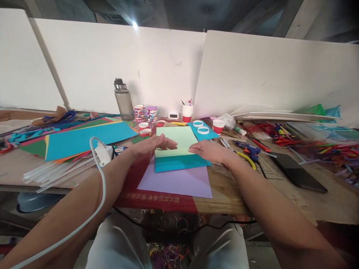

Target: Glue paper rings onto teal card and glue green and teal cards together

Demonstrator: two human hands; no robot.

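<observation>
A sheet of light green paper (pixel 176 136) lies in front of me, with a crease across its lower part. Under its near edge shows blue paper (pixel 179 163), and below that a light purple sheet (pixel 179 183). My left hand (pixel 158 144) rests at the green sheet's left side, fingers stretched out over the paper. On the right edge, near the crease, my right hand (pixel 209 150) has its fingertips and thumb together at the green paper. The undersides of the fingers of both hands are hidden.
Coloured sheets (pixel 89 136) and a white charger (pixel 104 152) with cable are at left. Paper cups (pixel 146 132), a bottle (pixel 123 101) and a small clock (pixel 173 116) stand behind. At right lie a glue gun (pixel 251 149), a black tablet-like slab (pixel 298 172) and pipe cleaners (pixel 331 157).
</observation>
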